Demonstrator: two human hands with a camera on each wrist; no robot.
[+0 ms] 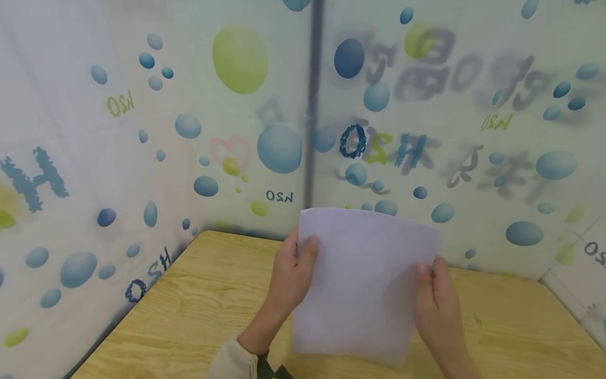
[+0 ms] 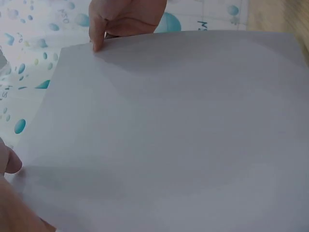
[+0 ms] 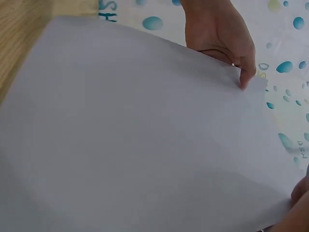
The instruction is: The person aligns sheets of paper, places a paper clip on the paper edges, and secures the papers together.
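Note:
A blank white sheet of paper (image 1: 360,284) is held up over the table, its top edge tilted away and slightly bowed. My left hand (image 1: 291,271) pinches its left edge near the upper corner, thumb on the front face and fingers behind. On the opposite edge, my right hand (image 1: 440,308) pinches it the same way, a little lower. In the left wrist view the paper (image 2: 169,130) fills most of the picture, with the right hand (image 2: 128,17) at its far edge. The right wrist view shows the left hand (image 3: 222,38) across the paper (image 3: 135,125).
Beneath the paper is a wooden table (image 1: 213,295) with a light grain. A small green paper clip (image 1: 477,319) lies on it to the right. Patterned curtains (image 1: 246,131) with blue and green bubbles enclose the table's back and left sides.

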